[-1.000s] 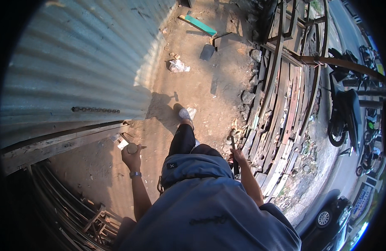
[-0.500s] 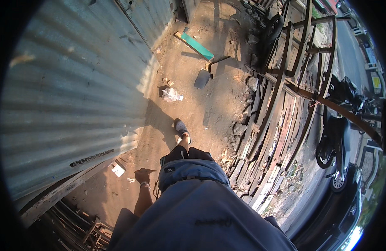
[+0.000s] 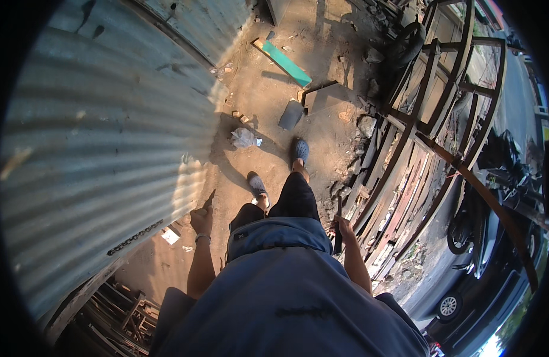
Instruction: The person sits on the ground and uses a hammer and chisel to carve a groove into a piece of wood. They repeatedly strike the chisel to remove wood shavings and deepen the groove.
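Note:
My left hand (image 3: 201,222) is closed, hanging beside the corrugated metal wall (image 3: 119,137). A short, dark, pointed object (image 3: 211,198) juts forward out of its fist; its exact kind is too small to tell. On my other side, my right hand (image 3: 345,228) is closed around a dark, narrow, bar-like object (image 3: 338,233) held close to my hip. Its kind cannot be made out. Both hands are apart from the wall and from the wooden planks.
A green-topped plank (image 3: 286,62), a dark flat piece (image 3: 291,114) and a crumpled plastic bag (image 3: 243,138) lie on the dirt path ahead. Stacked timber (image 3: 399,196) and a wooden frame (image 3: 432,83) line the right, with a parked car (image 3: 489,303) beyond.
My right foot has stepped forward and my right arm has come into view with its dark object. My left hand has risen slightly, its pointed object now turned forward.

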`<state>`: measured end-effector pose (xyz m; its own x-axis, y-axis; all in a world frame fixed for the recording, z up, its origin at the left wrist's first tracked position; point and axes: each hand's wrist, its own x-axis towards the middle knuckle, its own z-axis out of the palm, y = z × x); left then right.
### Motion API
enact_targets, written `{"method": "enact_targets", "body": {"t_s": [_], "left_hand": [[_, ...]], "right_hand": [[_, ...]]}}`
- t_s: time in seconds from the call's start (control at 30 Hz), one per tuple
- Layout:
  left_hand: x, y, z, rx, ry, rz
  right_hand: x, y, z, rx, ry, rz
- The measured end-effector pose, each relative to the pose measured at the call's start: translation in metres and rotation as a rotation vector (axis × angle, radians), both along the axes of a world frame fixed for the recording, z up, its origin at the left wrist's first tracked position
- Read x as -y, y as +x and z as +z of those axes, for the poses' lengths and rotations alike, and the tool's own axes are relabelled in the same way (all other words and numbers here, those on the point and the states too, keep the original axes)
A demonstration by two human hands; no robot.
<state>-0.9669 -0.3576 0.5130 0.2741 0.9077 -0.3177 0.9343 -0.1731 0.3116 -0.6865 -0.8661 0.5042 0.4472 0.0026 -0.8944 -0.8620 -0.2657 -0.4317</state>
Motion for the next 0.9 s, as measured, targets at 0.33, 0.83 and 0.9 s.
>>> {"method": "enact_targets", "body": {"t_s": [0.33, 0.83, 0.9], "left_hand": [[0.048, 0.118, 0.103, 0.114, -0.267, 0.564], [0.116, 0.120, -0.013, -0.145, -0.444, 0.277], [0.124, 0.130, -0.017, -0.057, -0.565, 0.607]], "right_hand": [[-0.042, 0.210, 0.002, -0.437, -0.029, 0.190], [-0.105, 0.383, -0.035, -0.289, -0.295, 1.060], [-0.125, 0.402, -0.028, -0.292, -0.320, 1.036]]}}
